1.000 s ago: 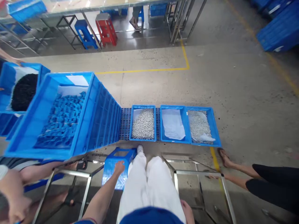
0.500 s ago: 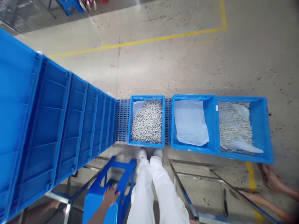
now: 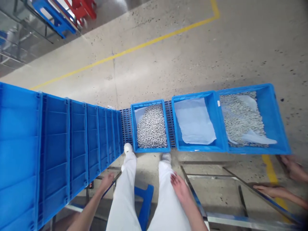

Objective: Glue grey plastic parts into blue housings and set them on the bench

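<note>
While left hand [image 3: 107, 179] hangs open, right hand [image 3: 179, 187] on thigh

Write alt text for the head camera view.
Seen from above, a person in white trousers has the left hand beside a blue plastic stool and the right hand on the thigh. Three blue plastic crates lie ahead.

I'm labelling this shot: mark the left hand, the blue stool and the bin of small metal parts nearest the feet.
left hand [image 3: 107, 179], head view, back of hand.
blue stool [image 3: 145, 205], head view, its side between the legs.
bin of small metal parts [image 3: 132, 128], head view, left wall.
</note>
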